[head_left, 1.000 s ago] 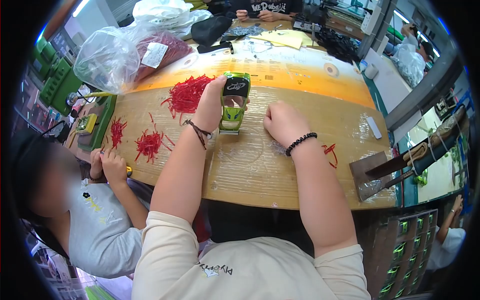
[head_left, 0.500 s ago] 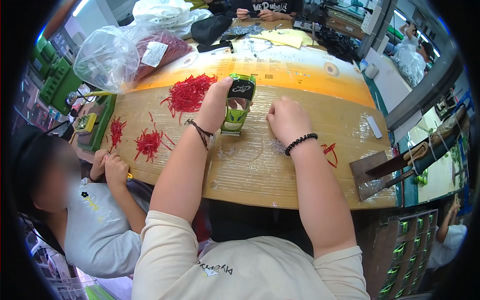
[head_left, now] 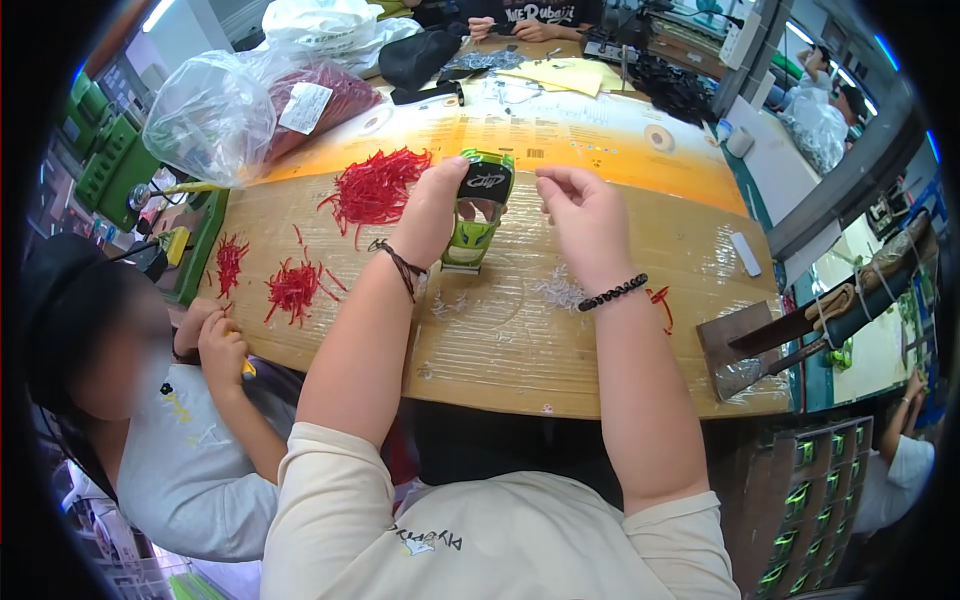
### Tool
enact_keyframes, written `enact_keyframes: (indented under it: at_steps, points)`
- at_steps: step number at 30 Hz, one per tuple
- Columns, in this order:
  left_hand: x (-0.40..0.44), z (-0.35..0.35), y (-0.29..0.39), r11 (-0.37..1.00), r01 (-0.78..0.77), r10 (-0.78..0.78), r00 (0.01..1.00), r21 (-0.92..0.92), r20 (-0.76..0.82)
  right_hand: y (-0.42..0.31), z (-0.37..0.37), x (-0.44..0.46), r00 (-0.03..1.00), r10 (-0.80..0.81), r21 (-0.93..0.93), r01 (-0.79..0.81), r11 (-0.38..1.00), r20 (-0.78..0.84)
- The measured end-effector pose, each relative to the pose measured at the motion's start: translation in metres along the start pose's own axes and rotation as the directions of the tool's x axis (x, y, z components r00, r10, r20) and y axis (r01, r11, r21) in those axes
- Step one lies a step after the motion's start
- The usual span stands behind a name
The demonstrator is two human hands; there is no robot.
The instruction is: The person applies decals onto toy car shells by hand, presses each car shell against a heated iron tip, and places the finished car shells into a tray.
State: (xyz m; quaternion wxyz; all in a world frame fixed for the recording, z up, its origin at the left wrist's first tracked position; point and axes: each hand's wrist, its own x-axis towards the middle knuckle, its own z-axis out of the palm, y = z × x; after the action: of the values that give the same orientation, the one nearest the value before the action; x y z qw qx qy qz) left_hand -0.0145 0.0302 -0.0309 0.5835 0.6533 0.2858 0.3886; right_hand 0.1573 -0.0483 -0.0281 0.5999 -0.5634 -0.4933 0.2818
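Observation:
In my left hand point(head_left: 437, 205) is a green toy car body point(head_left: 474, 232) with a black panel bearing a white logo. It stands on end just above the cardboard, my thumb along its side. To its right, my right hand point(head_left: 585, 220) is raised with fingers curled and the thumb near the index fingertip. Anything in that pinch is too small to make out. Under my right wrist lies a scatter of small clear pieces point(head_left: 560, 290), and a few more are below the car. A red strip point(head_left: 660, 305) lies beside that wrist.
Red strips point(head_left: 380, 190) form a large pile left of the car, with smaller piles further left. A co-worker point(head_left: 200, 440) sits at my left. Plastic bags point(head_left: 215, 115) stand at the back left. A metal plate with a handle point(head_left: 740, 350) is at the right edge.
My right hand has risen slightly from the cardboard and turned, its fingers extending toward the car. My left hand keeps the car in nearly the same place. The co-worker's hands have shifted slightly.

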Motion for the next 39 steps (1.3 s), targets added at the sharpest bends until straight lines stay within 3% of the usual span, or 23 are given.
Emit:
enact_keyframes:
  at_steps: [5, 8, 11, 14, 20, 29, 32, 35, 39]
  points:
    - [-0.001, 0.001, 0.002, 1.000, -0.007, 0.007, 1.000, 0.008, 0.013, -0.018, 0.001, -0.006, 0.999, 0.047, 0.264, -0.045, 0.963, -0.003]
    - [-0.001, 0.001, 0.002, 1.000, 0.008, -0.008, 1.000, -0.002, 0.014, -0.018, 0.001, -0.008, 1.000, 0.016, 0.335, -0.020, 0.942, 0.014]
    - [-0.001, 0.002, 0.001, 1.000, 0.006, -0.006, 1.000, 0.002, 0.018, -0.014, 0.001, -0.006, 0.999, -0.023, 0.293, 0.012, 0.956, 0.033]
    - [-0.001, 0.002, 0.000, 1.000, 0.012, -0.012, 1.000, 0.002, 0.020, -0.019, 0.004, -0.008, 0.996, -0.091, 0.412, 0.080, 0.908, 0.008]
    - [-0.002, 0.005, 0.000, 0.999, 0.032, -0.032, 0.999, 0.008, 0.012, -0.022, 0.004, -0.010, 0.997, -0.072, 0.486, 0.066, 0.871, -0.005]
    - [-0.004, 0.006, 0.000, 1.000, -0.012, 0.011, 0.999, 0.021, 0.039, -0.021, 0.011, -0.014, 0.981, -0.172, 0.296, 0.190, 0.936, -0.085]
    - [-0.004, 0.005, 0.000, 1.000, -0.014, 0.014, 0.999, 0.022, 0.031, -0.023, 0.013, -0.017, 0.953, -0.277, 0.088, 0.289, 0.953, -0.123]
    - [-0.003, 0.005, 0.000, 0.999, -0.032, 0.032, 0.999, 0.004, 0.032, -0.019, 0.014, -0.014, 0.869, -0.476, -0.058, 0.473, 0.879, -0.135]
    - [-0.004, 0.005, 0.001, 0.999, -0.045, 0.046, 0.998, -0.028, 0.048, -0.019, 0.015, -0.014, 0.829, -0.542, -0.131, 0.528, 0.839, -0.136]
